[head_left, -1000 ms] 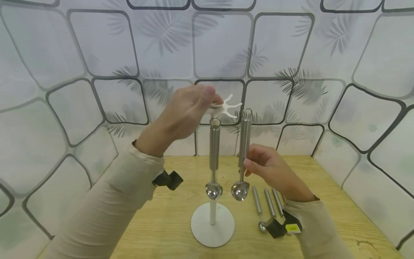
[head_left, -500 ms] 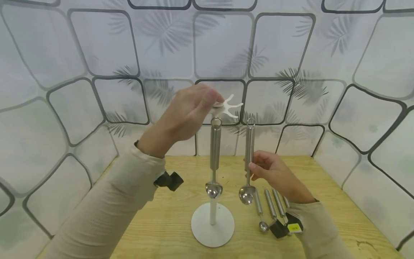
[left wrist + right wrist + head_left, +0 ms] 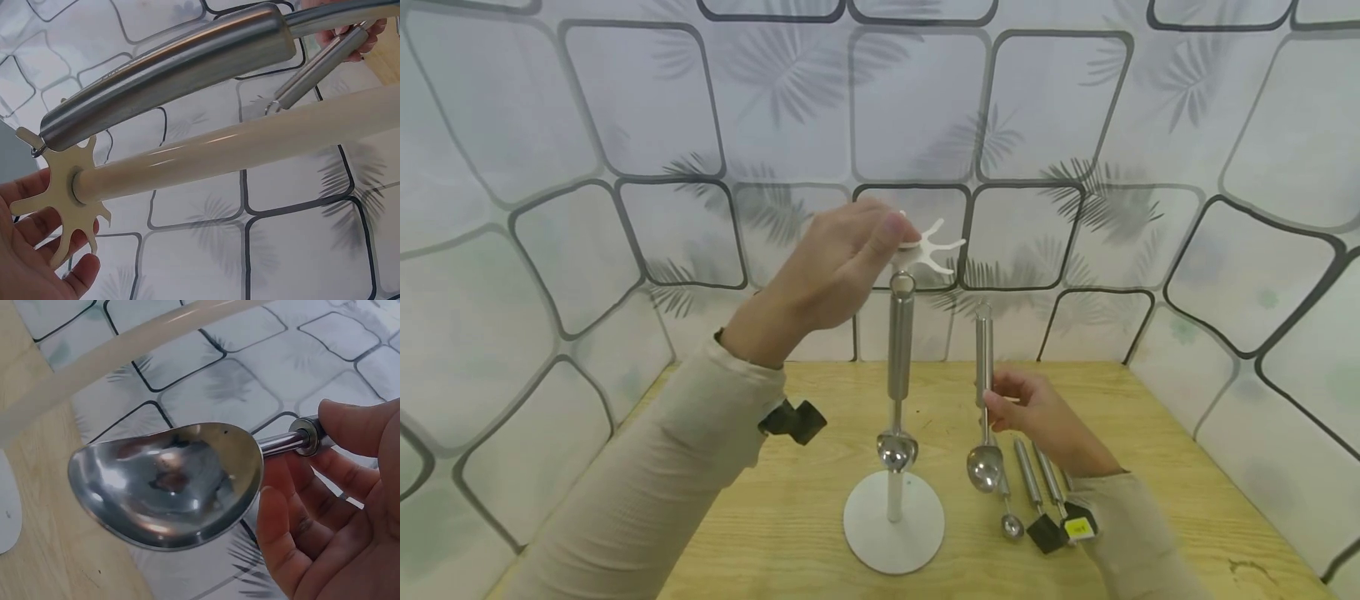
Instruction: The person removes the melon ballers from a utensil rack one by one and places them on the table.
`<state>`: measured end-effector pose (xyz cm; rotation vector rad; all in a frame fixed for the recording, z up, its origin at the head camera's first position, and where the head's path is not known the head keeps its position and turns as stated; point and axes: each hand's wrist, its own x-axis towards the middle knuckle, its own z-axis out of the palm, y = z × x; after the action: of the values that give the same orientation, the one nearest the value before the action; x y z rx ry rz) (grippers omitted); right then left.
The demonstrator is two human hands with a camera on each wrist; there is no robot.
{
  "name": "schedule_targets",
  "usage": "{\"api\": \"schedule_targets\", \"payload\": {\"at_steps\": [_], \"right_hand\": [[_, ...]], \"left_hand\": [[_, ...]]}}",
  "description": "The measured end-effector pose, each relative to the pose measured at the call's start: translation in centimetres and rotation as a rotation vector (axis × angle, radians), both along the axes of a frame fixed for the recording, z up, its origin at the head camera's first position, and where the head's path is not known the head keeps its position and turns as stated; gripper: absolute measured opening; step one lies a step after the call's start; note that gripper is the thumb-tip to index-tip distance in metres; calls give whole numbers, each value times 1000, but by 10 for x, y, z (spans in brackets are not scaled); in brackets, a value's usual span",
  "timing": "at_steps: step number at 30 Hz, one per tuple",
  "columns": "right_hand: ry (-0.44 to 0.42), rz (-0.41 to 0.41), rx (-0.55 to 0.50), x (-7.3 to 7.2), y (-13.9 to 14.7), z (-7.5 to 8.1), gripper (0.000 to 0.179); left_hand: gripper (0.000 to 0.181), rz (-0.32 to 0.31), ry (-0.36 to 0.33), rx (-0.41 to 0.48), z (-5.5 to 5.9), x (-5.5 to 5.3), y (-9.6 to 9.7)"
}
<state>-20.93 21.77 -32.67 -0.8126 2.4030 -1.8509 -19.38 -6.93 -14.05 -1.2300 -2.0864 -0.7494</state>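
Observation:
My left hand (image 3: 842, 262) is at the top of a white utensil stand (image 3: 893, 521), its fingers and thumb holding the spoked hook wheel (image 3: 62, 194). A steel scoop hangs by its ring from one hook; its handle (image 3: 900, 346) points down to a rounded bowl (image 3: 897, 451). Right of the stand, my right hand (image 3: 1037, 412) pinches a second steel scoop (image 3: 985, 468) low on its handle. This scoop is upright, bowl down, and apart from the hooks. In the right wrist view its shiny hollow bowl (image 3: 169, 487) fills the middle, with the thumb and fingers at the handle's end.
Several steel-handled utensils (image 3: 1028, 471) lie on the wooden table (image 3: 790, 517) at the right, partly hidden by the right wrist's black marker (image 3: 1047, 533). A patterned cloth (image 3: 917, 108) encloses the back and sides.
My right hand has moved right and down with the scoop, away from the hooks. The left hand stays at the stand's top, and the other scoop still hangs there.

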Motion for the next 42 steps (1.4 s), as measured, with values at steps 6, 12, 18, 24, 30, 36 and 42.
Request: {"api": "schedule_targets", "payload": {"at_steps": [6, 12, 18, 24, 30, 36, 42], "right_hand": [[-131, -44, 4, -9, 6, -21, 37], [-232, -73, 35, -16, 12, -46, 45], [-339, -133, 50, -21, 13, -70, 53], [-398, -178, 55, -24, 12, -88, 53], [-429, -205, 80, -25, 7, -99, 56], [-428, -255, 117, -25, 1, -103, 47], [-394, -295, 202, -25, -3, -104, 46]], "left_hand": [[52, -16, 10, 12, -1, -1, 0], [45, -14, -22, 0, -1, 0, 0], [44, -18, -27, -13, -1, 1, 0], [43, -13, -32, -8, -1, 1, 0], [42, -8, -24, -5, -2, 1, -2], [41, -11, -15, -3, -2, 1, -3], [43, -11, -19, -7, -1, 1, -4]]}}
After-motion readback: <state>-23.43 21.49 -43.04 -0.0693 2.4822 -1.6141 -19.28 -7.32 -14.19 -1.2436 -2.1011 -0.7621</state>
